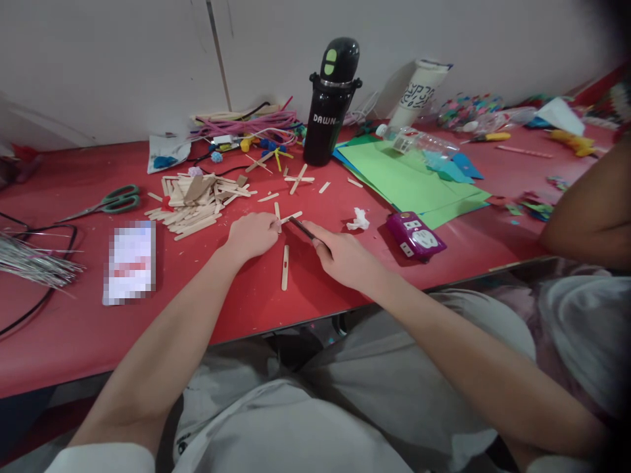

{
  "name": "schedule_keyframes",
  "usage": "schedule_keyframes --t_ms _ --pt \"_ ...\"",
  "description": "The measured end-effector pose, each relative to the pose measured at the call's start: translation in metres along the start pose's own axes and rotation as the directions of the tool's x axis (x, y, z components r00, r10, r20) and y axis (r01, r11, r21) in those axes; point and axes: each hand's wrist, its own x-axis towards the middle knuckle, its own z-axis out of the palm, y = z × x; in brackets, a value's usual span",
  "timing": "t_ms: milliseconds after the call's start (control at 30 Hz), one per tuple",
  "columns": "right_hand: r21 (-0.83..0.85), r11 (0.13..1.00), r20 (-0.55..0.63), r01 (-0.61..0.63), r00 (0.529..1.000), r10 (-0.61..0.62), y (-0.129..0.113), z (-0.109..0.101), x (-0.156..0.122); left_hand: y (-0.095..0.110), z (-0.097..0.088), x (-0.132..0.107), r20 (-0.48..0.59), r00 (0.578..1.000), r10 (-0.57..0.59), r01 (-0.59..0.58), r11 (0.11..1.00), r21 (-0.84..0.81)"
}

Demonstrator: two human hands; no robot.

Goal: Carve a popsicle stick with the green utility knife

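My left hand point(252, 234) is closed, its fingertips pinching crossed popsicle sticks point(290, 217) down on the red table point(246, 302). From the right, my right hand point(342, 253) grips a slim dark craft knife point(302, 228), its tip end at the crossed sticks; the blade itself is too small to make out. Just below the hands lies a single popsicle stick point(284, 268) with a small slot in its middle. Beyond them rests another crossed pair of sticks point(298, 179). A heap of loose sticks point(197, 203) spreads to the left of my left hand.
Green-handled scissors point(121, 199), a blurred-out phone-like rectangle point(129, 263) and metal wires point(39, 263) lie left. A black bottle point(331, 105) stands at the back. Right are green paper sheets point(394, 174), a purple socket adapter point(415, 234), crumpled tissue point(358, 219) and another person's arm point(591, 203).
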Motion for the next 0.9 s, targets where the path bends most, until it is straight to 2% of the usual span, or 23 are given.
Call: schedule_keyframes --t_ms 400,600,900 --pt "-0.050 0.998 0.032 -0.038 0.999 0.039 -0.0043 -0.0026 0.0025 0.0002 0.0002 0.0001 -0.003 1.000 -0.002 0.001 1.000 -0.006" --pt "-0.109 0.994 0.052 -0.010 0.999 0.016 -0.0048 -0.0010 0.0020 -0.0002 0.0002 -0.0003 -0.002 1.000 0.003 -0.003 1.000 0.000" --pt "-0.035 0.999 -0.002 -0.022 1.000 0.022 0.0002 0.0031 0.0010 -0.0009 0.0009 0.0018 0.003 1.000 -0.001 0.001 1.000 0.002"
